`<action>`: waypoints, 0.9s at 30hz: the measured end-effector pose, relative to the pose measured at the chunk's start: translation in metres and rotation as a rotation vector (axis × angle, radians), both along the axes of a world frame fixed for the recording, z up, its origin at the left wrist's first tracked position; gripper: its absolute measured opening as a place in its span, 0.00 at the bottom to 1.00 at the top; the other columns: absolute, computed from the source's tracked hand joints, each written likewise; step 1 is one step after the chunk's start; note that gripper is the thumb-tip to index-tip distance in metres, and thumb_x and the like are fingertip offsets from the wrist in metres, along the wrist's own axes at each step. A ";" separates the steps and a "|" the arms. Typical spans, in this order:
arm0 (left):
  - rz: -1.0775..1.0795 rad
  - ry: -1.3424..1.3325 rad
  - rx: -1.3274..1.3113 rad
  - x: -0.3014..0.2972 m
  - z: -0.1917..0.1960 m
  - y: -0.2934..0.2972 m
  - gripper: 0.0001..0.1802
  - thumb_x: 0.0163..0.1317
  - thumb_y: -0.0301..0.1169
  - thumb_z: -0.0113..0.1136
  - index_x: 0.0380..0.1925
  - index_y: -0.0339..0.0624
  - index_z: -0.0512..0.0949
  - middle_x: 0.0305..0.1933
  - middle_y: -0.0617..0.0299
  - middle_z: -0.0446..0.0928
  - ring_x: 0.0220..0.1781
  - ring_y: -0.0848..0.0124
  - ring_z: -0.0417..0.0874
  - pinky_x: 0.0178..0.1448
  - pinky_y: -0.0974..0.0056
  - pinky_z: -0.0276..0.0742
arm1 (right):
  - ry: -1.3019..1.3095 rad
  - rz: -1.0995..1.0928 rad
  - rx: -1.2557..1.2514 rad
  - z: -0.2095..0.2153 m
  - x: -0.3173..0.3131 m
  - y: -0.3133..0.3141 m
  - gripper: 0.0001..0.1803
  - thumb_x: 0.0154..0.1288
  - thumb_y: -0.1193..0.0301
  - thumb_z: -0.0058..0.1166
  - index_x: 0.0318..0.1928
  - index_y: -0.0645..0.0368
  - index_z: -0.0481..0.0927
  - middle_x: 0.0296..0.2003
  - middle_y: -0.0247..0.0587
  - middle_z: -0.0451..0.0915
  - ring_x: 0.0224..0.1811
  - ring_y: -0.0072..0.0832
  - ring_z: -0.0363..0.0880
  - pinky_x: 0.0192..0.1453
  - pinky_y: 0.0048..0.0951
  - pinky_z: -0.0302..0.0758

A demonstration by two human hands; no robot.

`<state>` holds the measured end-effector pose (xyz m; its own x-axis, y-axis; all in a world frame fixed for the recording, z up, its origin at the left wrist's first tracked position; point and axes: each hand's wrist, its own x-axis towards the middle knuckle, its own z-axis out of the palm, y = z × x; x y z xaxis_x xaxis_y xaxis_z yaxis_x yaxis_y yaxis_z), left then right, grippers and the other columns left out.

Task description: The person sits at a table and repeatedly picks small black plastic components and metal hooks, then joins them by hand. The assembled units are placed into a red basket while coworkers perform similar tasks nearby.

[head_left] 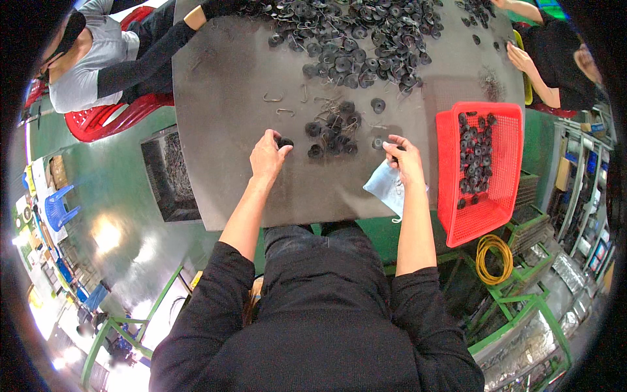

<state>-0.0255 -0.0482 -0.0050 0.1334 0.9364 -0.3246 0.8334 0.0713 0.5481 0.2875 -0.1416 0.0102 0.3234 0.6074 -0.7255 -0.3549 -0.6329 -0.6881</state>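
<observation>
My left hand (266, 157) pinches a small black round rubber part (284, 142) just above the dark table (228, 98). My right hand (405, 160) has its fingers curled around something small and dark near the table's front edge; what it is I cannot make out. Between the two hands lies a small cluster of black round parts and bent wire hooks (333, 127). A pale blue face mask (386, 186) lies under my right wrist.
A red plastic basket (506, 196) holding several black parts stands at my right. A big heap of black parts (356, 39) covers the far side. Two other people sit at the far corners. A dark bin of wire pieces (171, 173) stands left of the table.
</observation>
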 end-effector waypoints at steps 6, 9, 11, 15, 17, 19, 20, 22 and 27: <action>-0.127 -0.158 -0.069 -0.017 -0.004 0.011 0.14 0.47 0.34 0.67 0.30 0.39 0.75 0.24 0.61 0.75 0.28 0.69 0.76 0.34 0.64 0.71 | 0.646 -0.376 0.384 0.018 0.001 -0.001 0.14 0.64 0.65 0.51 0.48 0.56 0.73 0.38 0.37 0.74 0.36 0.23 0.73 0.20 0.15 0.62; -0.132 -0.289 -0.305 -0.010 0.004 0.019 0.12 0.50 0.32 0.67 0.31 0.40 0.76 0.24 0.63 0.75 0.26 0.73 0.75 0.31 0.67 0.71 | 0.399 -0.120 0.320 -0.018 0.020 0.025 0.15 0.61 0.64 0.55 0.45 0.57 0.74 0.37 0.39 0.79 0.35 0.30 0.77 0.22 0.18 0.65; -0.028 -0.491 -0.574 -0.012 0.014 0.022 0.11 0.52 0.32 0.65 0.33 0.41 0.76 0.24 0.65 0.74 0.25 0.75 0.75 0.30 0.69 0.70 | -0.223 0.145 -0.062 -0.013 0.006 0.066 0.18 0.58 0.61 0.58 0.45 0.58 0.74 0.38 0.42 0.80 0.38 0.33 0.78 0.28 0.25 0.71; 0.206 -1.126 -0.910 -0.012 0.021 0.025 0.10 0.58 0.34 0.61 0.36 0.44 0.74 0.30 0.65 0.75 0.30 0.75 0.77 0.28 0.73 0.72 | -1.092 0.424 -0.132 -0.025 -0.011 0.096 0.21 0.47 0.59 0.66 0.37 0.59 0.76 0.34 0.46 0.80 0.40 0.38 0.79 0.45 0.37 0.72; 0.342 -1.412 -0.920 0.001 0.030 0.024 0.10 0.58 0.36 0.61 0.36 0.43 0.74 0.33 0.63 0.76 0.31 0.73 0.79 0.28 0.72 0.75 | -1.024 0.500 -0.127 -0.022 -0.008 0.100 0.20 0.45 0.58 0.67 0.34 0.59 0.77 0.33 0.46 0.81 0.41 0.39 0.79 0.44 0.37 0.72; 0.376 -1.353 -0.883 0.008 0.017 0.027 0.10 0.60 0.38 0.59 0.35 0.45 0.74 0.34 0.65 0.77 0.32 0.72 0.80 0.27 0.72 0.76 | -0.938 0.579 -0.126 -0.020 -0.004 0.100 0.20 0.45 0.58 0.67 0.32 0.59 0.77 0.32 0.46 0.81 0.40 0.39 0.79 0.44 0.38 0.72; 0.377 -1.267 -0.872 0.012 0.006 0.031 0.10 0.60 0.38 0.59 0.35 0.45 0.74 0.33 0.65 0.77 0.32 0.72 0.80 0.27 0.72 0.76 | -0.888 0.617 -0.134 -0.021 0.001 0.096 0.20 0.45 0.58 0.67 0.32 0.59 0.77 0.31 0.46 0.81 0.40 0.40 0.79 0.43 0.38 0.72; 0.332 -1.013 -0.800 0.017 -0.010 0.037 0.13 0.57 0.39 0.62 0.37 0.44 0.75 0.27 0.68 0.77 0.29 0.71 0.78 0.29 0.70 0.74 | -0.795 0.704 -0.112 -0.024 0.006 0.088 0.17 0.47 0.59 0.66 0.31 0.57 0.77 0.29 0.41 0.81 0.36 0.37 0.80 0.38 0.38 0.73; -0.110 -0.115 -0.127 0.050 -0.001 0.027 0.22 0.47 0.40 0.68 0.41 0.44 0.75 0.25 0.60 0.77 0.30 0.65 0.79 0.36 0.60 0.73 | 0.365 0.240 0.210 -0.014 0.016 0.043 0.12 0.53 0.64 0.62 0.37 0.51 0.77 0.31 0.30 0.80 0.34 0.24 0.79 0.23 0.22 0.67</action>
<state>0.0249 -0.0209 -0.0062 0.2759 0.8667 -0.4157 0.7726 0.0574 0.6323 0.3030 -0.0982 -0.0043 -0.0967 0.7793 -0.6191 -0.4577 -0.5872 -0.6677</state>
